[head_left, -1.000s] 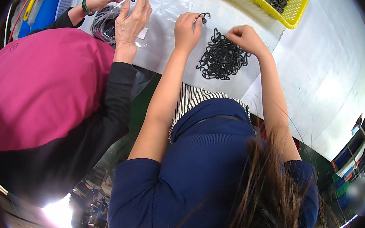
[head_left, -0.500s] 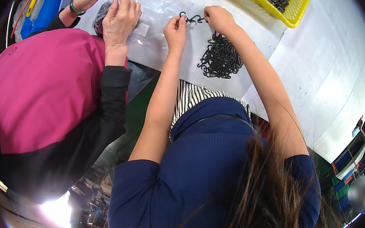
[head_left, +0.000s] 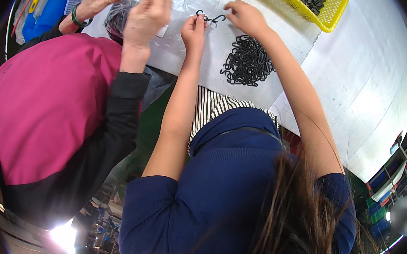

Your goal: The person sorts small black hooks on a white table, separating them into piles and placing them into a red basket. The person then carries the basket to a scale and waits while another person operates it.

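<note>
Beyond the pile of curved black plastic-looking hooks, the left hand pinches a thin black hooked piece, best held steady; the right hand has parted fingers.

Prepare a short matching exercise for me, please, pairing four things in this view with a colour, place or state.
1. basket
2. left hand
3. pile
4. right hand

A. pinching a black hooked piece
B. black, lying on the table
C. just right of that piece, fingers bent
D. yellow

Pairs: 1-D, 2-A, 3-B, 4-C.
</note>
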The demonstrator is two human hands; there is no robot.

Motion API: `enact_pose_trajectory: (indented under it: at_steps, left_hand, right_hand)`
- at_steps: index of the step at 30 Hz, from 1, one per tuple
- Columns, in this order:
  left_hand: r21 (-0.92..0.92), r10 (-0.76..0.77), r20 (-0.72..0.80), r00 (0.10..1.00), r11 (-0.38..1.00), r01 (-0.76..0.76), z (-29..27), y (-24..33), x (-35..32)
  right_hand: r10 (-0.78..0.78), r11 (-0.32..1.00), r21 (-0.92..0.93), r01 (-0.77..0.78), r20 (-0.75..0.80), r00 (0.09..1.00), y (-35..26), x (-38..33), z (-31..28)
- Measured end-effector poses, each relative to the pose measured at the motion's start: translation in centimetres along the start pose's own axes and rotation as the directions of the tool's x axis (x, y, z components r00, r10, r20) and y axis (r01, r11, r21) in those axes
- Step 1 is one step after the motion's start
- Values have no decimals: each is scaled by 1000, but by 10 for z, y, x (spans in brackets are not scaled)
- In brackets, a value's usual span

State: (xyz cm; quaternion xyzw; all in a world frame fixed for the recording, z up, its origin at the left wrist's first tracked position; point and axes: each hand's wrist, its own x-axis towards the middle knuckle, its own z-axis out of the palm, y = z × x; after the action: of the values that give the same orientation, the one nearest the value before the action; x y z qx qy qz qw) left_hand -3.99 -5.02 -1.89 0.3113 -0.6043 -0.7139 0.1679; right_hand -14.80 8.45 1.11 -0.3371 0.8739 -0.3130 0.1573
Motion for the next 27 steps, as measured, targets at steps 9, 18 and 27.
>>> enact_pose_trajectory:
  at_steps: [9,18,27]
  left_hand:
    - [-35,-61,-6,998,998,60,-5,0,1]
    - [-5,-104,29,994,994,105,-4,8,-2]
    - [-104,-179,32,983,978,182,-10,12,-3]
  right_hand:
    - [184,947,-320,-33,454,872,1,-15,-17]
    - [-41,999,-15,41,0,999,-24,-15,15]
    - [-67,987,140,73,-46,997,-20,-16,30]
